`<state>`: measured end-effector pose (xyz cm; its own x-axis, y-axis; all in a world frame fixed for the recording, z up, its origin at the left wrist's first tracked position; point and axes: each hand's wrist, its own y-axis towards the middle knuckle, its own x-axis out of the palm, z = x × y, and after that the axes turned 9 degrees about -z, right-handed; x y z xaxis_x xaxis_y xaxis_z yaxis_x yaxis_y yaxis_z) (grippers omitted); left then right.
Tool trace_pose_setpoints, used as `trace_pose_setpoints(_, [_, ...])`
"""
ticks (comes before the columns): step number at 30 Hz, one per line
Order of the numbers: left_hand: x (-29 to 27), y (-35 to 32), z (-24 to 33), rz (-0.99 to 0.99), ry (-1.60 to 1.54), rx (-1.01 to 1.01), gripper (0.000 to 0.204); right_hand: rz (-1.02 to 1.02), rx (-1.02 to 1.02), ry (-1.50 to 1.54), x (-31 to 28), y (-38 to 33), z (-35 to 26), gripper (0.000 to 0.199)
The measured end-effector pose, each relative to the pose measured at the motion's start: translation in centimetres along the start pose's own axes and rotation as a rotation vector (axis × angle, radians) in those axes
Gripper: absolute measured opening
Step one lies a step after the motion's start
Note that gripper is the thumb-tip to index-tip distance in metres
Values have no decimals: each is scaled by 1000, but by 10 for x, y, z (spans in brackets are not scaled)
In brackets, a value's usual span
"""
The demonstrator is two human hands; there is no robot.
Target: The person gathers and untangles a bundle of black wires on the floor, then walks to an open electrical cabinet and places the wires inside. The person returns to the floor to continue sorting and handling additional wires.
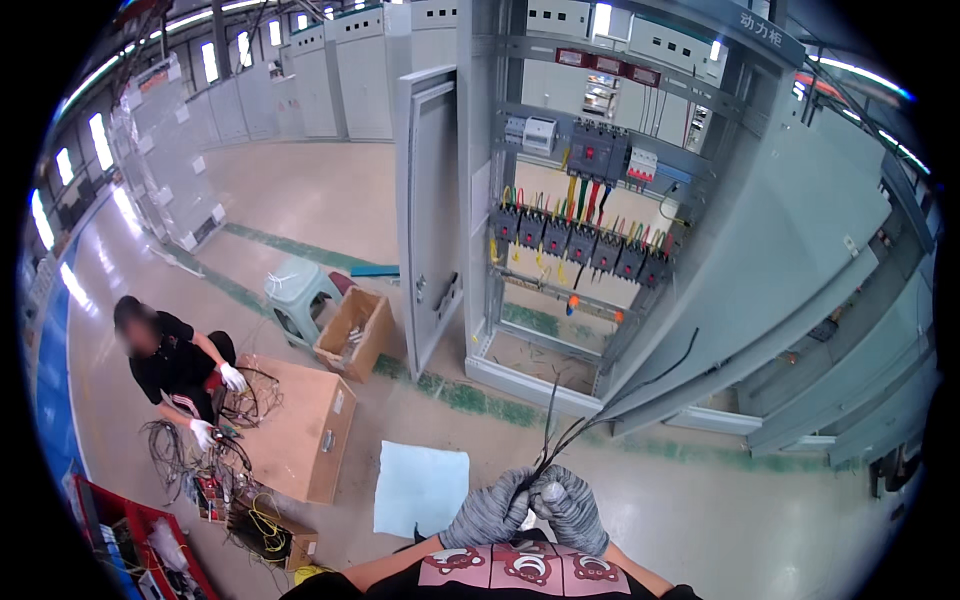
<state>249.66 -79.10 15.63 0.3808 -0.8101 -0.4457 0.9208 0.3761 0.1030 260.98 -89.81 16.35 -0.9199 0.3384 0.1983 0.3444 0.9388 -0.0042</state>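
Note:
My left hand (484,512), in a grey knit glove, is closed around a small bundle of black wires (560,442) in front of my chest. Pressed close beside it, my right hand (570,511) wears the same kind of glove, its fingers curled in on the lower part of the bundle. The wires fan out upward, one long strand bending to the right. Their lower ends are hidden by my gloves. Ahead stands an open grey electrical cabinet (530,385) with a row of black circuit breakers (580,243) and coloured wiring.
A co-worker (175,360) in white gloves sits at the left, handling wires by a large cardboard box (290,430). Nearby are a stool (295,300), an open carton (355,335), a light blue sheet (420,488) and a red bin (150,530). More cabinets (800,240) line the right.

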Motion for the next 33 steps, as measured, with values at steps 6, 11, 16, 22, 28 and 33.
trace_pose_setpoints(6, [35, 68, 1, 118, 171, -98, 31, -116, 82, 139, -79, 39, -8, 27])
trace_pose_setpoints(11, [46, 100, 13, 65, 284, -266, 30, -210, 166, 278, -120, 55, -5, 24])
trace_pose_setpoints(16, [49, 127, 10, 123, 244, -197, 28, -170, 227, 401, -139, 71, -12, 27])
trace_pose_setpoints(22, [46, 159, -3, 203, -10, -39, 28, -157, -30, 569, -151, 94, -23, 35])
trace_pose_setpoints(28, [25, 179, -6, 190, -112, 44, 31, -91, -154, 396, -150, 114, -38, 66])
trace_pose_setpoints(33, [-2, 185, -35, 156, -107, 130, 30, -4, 68, -3, -125, 143, -53, 37])
